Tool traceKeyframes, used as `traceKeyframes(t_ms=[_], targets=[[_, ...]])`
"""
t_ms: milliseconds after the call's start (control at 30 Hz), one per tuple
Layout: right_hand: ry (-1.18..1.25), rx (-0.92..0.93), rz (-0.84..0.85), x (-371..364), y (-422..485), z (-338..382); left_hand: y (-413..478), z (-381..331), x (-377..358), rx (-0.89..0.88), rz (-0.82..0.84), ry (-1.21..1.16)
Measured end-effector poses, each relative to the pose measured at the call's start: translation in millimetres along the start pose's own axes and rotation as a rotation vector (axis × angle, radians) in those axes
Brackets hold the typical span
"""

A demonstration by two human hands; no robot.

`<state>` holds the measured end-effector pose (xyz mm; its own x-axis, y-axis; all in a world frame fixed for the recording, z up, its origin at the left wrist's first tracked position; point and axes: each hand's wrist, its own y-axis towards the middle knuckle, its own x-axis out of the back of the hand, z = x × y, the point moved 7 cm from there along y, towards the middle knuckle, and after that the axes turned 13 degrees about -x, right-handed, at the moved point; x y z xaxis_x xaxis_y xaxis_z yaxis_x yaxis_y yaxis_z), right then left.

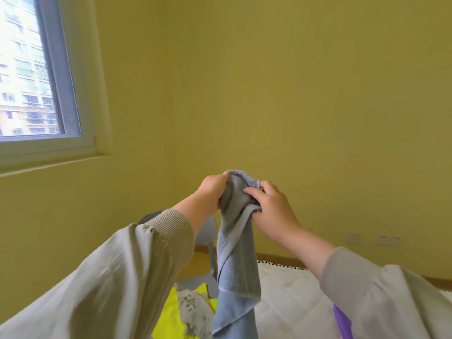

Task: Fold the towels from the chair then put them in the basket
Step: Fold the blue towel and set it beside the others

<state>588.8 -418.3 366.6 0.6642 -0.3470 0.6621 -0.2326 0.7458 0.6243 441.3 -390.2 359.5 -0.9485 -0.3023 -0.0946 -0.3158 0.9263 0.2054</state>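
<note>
A grey-blue towel (pixel 236 260) hangs in the air at the centre of the view, bunched at its top. My left hand (pixel 211 190) grips the top of the towel from the left. My right hand (pixel 271 206) pinches the same top edge from the right, fingers curled into the cloth. The towel's lower end trails down out of view. Below it, a grey chair (pixel 208 234) carries a yellow towel (pixel 171 316) and a floral grey towel (pixel 192 308). The basket is not in view.
A white cloth-covered surface (pixel 291 297) lies at the lower right, with a purple object (pixel 342 322) at its near edge. A yellow wall fills the background, a window (pixel 31 77) is at upper left, and wall sockets (pixel 389 239) are at the right.
</note>
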Motion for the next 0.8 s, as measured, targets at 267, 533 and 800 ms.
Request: traceKeyframes(t_ms=[267, 533, 800], targets=[[0.131, -0.211, -0.078, 45.3, 43.6, 4.9, -12.3, -28.2, -24.8, -0.023, 0.298, -0.016], [0.139, -0.483, 0.107, 67.3, 75.2, 2.7, -19.7, -71.7, -24.6, -0.273, 0.397, 0.295], [0.298, -0.55, 0.122, 80.0, 86.7, 16.1, -32.8, -87.2, -34.9, -0.387, 0.512, 0.57]])
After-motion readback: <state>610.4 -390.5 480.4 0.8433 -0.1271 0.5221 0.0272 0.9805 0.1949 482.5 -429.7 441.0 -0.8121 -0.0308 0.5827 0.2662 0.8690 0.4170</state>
